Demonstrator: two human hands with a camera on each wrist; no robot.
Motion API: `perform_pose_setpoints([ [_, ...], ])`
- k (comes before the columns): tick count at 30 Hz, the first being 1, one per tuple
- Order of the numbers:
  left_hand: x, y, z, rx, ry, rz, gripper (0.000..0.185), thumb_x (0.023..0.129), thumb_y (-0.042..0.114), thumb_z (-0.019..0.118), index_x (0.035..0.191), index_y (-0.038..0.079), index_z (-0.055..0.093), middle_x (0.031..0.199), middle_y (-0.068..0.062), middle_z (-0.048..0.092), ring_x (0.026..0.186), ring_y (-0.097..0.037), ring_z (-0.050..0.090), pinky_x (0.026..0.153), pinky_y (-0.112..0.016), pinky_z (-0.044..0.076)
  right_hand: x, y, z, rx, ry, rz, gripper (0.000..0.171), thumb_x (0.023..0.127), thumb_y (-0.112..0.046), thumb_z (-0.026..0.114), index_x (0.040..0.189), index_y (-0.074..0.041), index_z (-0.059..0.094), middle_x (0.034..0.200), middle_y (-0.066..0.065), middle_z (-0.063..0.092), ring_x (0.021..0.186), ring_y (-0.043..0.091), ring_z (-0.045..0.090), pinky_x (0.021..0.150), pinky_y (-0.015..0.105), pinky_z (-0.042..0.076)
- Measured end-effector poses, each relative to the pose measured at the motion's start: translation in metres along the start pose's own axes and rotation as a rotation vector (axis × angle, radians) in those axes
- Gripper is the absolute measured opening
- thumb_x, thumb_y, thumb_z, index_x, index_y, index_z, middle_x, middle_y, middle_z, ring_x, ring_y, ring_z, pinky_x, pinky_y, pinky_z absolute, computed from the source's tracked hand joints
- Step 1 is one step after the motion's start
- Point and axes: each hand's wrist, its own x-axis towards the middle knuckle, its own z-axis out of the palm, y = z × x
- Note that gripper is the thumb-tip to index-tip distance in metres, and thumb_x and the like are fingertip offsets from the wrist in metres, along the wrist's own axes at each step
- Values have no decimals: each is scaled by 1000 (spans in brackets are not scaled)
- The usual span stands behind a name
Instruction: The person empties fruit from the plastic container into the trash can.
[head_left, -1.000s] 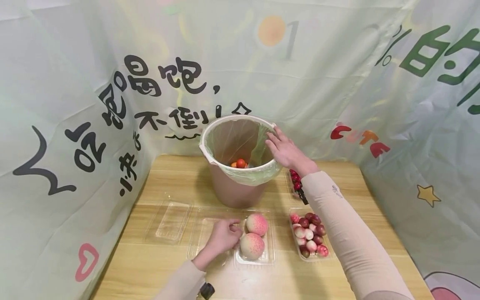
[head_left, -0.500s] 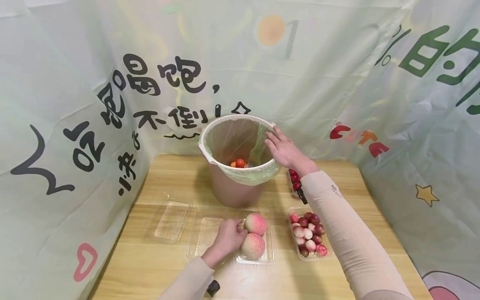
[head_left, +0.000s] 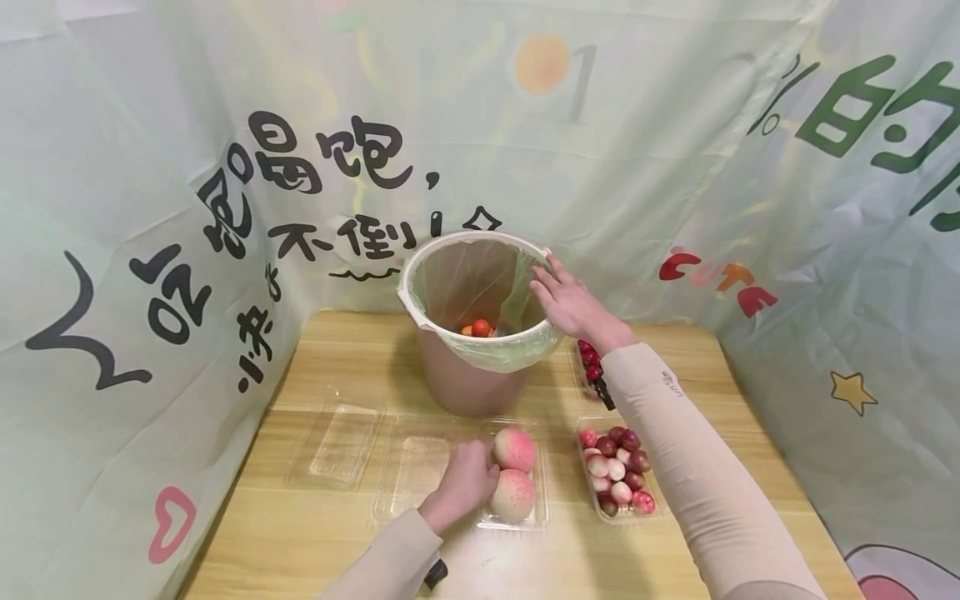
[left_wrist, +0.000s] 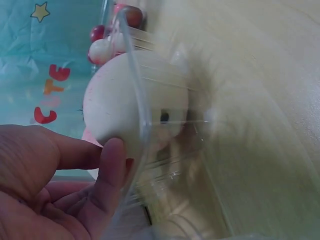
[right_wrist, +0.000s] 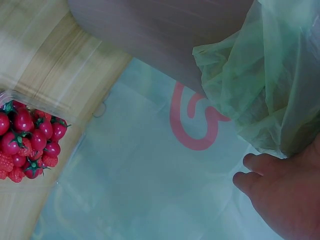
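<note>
Two pink-white peaches lie in a clear plastic tray (head_left: 542, 500) at the table's front. My left hand (head_left: 467, 481) curls its fingers against the left side of the near peach (head_left: 513, 497); the far peach (head_left: 514, 448) lies just behind it. In the left wrist view my left hand (left_wrist: 60, 185) has a fingertip and thumb on the peach (left_wrist: 125, 100) at the tray's clear wall. My right hand (head_left: 570, 300) rests with straight fingers on the right rim of a pink bin (head_left: 465, 383) lined with a green bag (right_wrist: 270, 75). Small red tomatoes (head_left: 480, 327) lie inside the bin.
A tray of small red and white fruits (head_left: 618, 471) sits right of the peaches. Behind my right forearm lies a tray of cherry tomatoes (right_wrist: 27, 140). Two empty clear trays (head_left: 341, 442) lie at the left. Printed cloth walls close in three sides of the wooden table (head_left: 300, 533).
My left hand has moved right from the tray's left edge to the near peach and closed on its side. The right hand has stayed on the bin rim.
</note>
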Motion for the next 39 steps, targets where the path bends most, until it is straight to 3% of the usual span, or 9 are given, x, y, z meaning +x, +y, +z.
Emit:
perform_pose_setpoints([
  [5, 1, -4, 2, 19, 21, -20, 8, 83, -6, 75, 86, 0, 71, 73, -13, 71, 68, -18, 65, 55, -29, 53, 1, -1, 0, -1, -4, -2, 67, 114, -47, 19, 169, -10, 21, 179, 12, -5, 165, 40, 6, 132, 64, 11],
  [10, 2, -6, 1, 39, 87, -62, 12, 84, -6, 75, 96, -6, 71, 78, -18, 71, 73, -28, 71, 58, -35, 59, 2, -3, -1, -1, 1, -3, 66, 114, -46, 20, 168, -9, 22, 179, 13, -4, 165, 39, 6, 132, 64, 10],
  [14, 2, -6, -2, 46, 104, -87, 11, 82, -8, 74, 91, -5, 68, 74, -19, 68, 70, -32, 70, 57, -37, 59, 2, -4, -2, -2, 2, -3, 66, 114, -46, 20, 168, -9, 23, 179, 13, -4, 165, 39, 6, 132, 64, 12],
  [19, 4, -8, -5, 58, 97, -117, 13, 80, -9, 72, 77, 0, 63, 66, -14, 63, 60, -24, 62, 49, -32, 52, 1, -3, -1, -4, 5, -3, 66, 114, -46, 20, 168, -9, 23, 179, 13, -4, 165, 40, 7, 132, 64, 12],
  [25, 5, -14, -7, 149, 100, -96, 24, 76, -6, 76, 62, 3, 58, 62, -14, 61, 59, -24, 60, 51, -36, 53, 1, 0, 1, 8, 2, 9, 67, 114, -47, 19, 169, -9, 22, 179, 12, -5, 165, 40, 5, 132, 62, 9],
  [31, 5, -14, -7, 89, 11, -146, 29, 81, 0, 78, 63, 4, 55, 60, -6, 52, 59, -21, 52, 51, -32, 49, 0, 0, 1, 0, 3, 3, 67, 114, -46, 19, 169, -9, 22, 179, 13, -4, 165, 40, 6, 132, 63, 10],
  [34, 2, -11, -6, 4, -62, -191, 14, 82, 0, 75, 87, -10, 66, 78, -19, 65, 76, -30, 64, 69, -43, 61, 0, -1, 0, 1, 5, 3, 66, 114, -46, 20, 168, -9, 22, 179, 13, -4, 165, 40, 6, 132, 63, 11],
  [36, 1, -10, -5, -60, -93, -204, 36, 82, -3, 73, 114, -17, 64, 102, -31, 71, 94, -37, 69, 84, -49, 63, 0, -1, 1, 4, 4, 4, 66, 114, -45, 20, 168, -9, 22, 179, 13, -4, 165, 40, 6, 132, 63, 11],
  [39, 0, -12, -4, -180, -143, -240, 59, 82, -9, 67, 139, -18, 52, 120, -38, 67, 84, -35, 73, 77, -47, 65, 0, -1, 0, 5, 4, 6, 66, 114, -46, 19, 169, -9, 22, 179, 13, -4, 165, 40, 6, 132, 64, 11],
])
